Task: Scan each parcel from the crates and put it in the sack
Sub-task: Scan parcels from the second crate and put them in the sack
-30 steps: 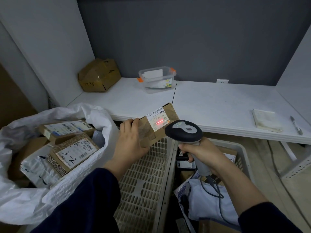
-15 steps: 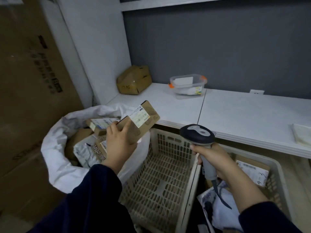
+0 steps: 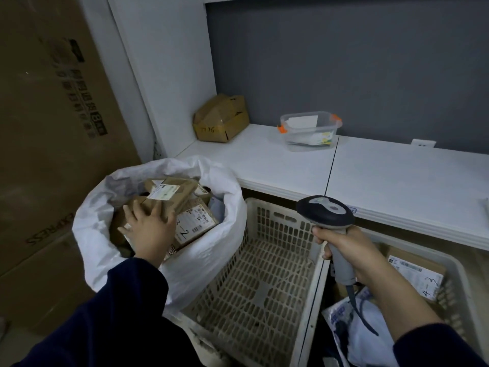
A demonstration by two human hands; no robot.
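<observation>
A small brown parcel [image 3: 173, 194] with a white label lies on top of other parcels inside the white sack [image 3: 227, 197] at the left. My left hand [image 3: 148, 230] rests on its near end with the fingers spread. My right hand [image 3: 349, 250] grips the handle of the grey barcode scanner [image 3: 325, 209], held over the seam between the two crates. The left crate [image 3: 264, 274] shows only its bare lattice floor. The right crate [image 3: 453, 271] holds a brown parcel marked "4-3" [image 3: 418, 274] and a white poly mailer [image 3: 370, 340].
A white counter [image 3: 291, 165] runs behind the crates, carrying a battered brown box [image 3: 221, 119] and a clear plastic tub [image 3: 309, 131]. A tall cardboard carton [image 3: 53, 128] stands against the sack's left side. The scanner cable hangs into the right crate.
My left hand carried the small parcel from in front of the scanner leftwards and down into the sack. The view turned left. The scanner hand stayed roughly where it was.
</observation>
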